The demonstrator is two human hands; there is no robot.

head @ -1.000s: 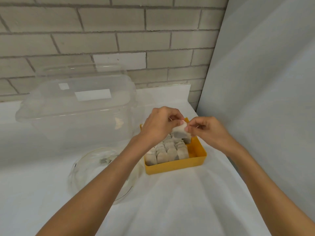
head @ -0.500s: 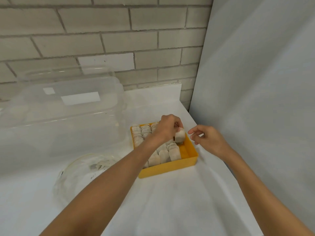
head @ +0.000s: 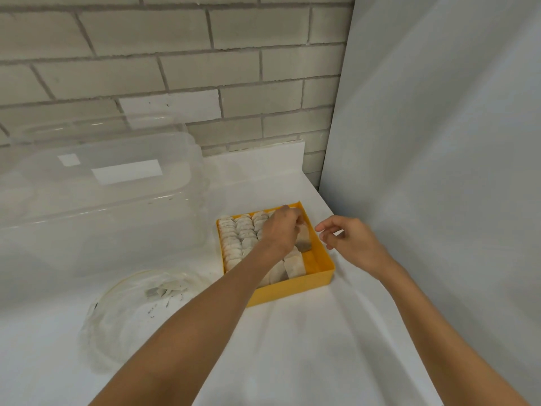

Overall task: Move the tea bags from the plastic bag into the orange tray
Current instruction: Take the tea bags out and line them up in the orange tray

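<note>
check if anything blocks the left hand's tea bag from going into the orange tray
Nothing visible. The left hand holds the tea bag over the bare right strip of the orange tray; the right hand hovers outside.

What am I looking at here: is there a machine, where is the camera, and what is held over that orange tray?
There is no machine. These are a person's two bare hands, seen from one wide-angle camera worn on the head, looking forward and down. The left hand reaches into the orange tray with one tea bag in its grip, beside rows of tea bags already packed there. The right hand hovers open just outside the tray's right rim, holding nothing. On the white-covered surface, left of the tray, lies a clear plastic bag with a few tea bags inside. Behind it stands a large clear plastic box.
</note>
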